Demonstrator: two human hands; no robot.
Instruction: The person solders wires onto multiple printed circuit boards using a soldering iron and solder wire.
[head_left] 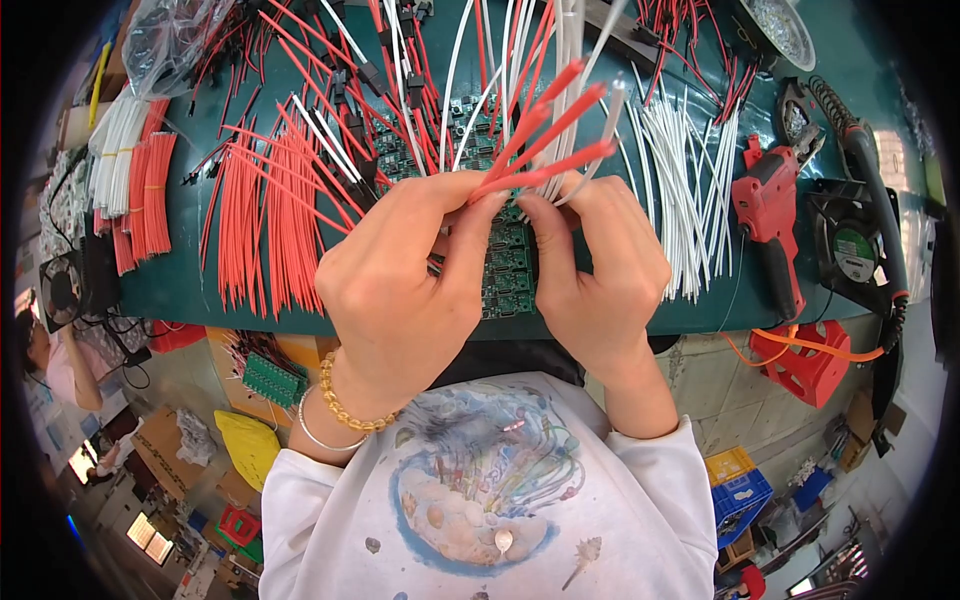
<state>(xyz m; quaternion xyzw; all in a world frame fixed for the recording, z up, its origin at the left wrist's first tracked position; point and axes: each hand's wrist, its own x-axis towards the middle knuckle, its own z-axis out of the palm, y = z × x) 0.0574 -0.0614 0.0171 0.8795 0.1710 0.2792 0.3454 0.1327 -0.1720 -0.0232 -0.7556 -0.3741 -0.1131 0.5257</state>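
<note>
The person's left hand (405, 265) is pinched, thumb against finger, on a few red wires (545, 130) that fan up and rightward; the right hand (605, 255), just beside it, is clamped likewise on white wires (568, 90); both bunches stand above green circuit boards (508, 270) on the teal table (160, 290). A pile of red strands (265, 240) lies to the left; loose white strands (680, 170) and a red-bodied gun-shaped tool (768, 210) lie to the right.

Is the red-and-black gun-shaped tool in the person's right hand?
No, the gun-shaped tool lies on the green table, apart from the right hand, which is at the white wires.
</note>
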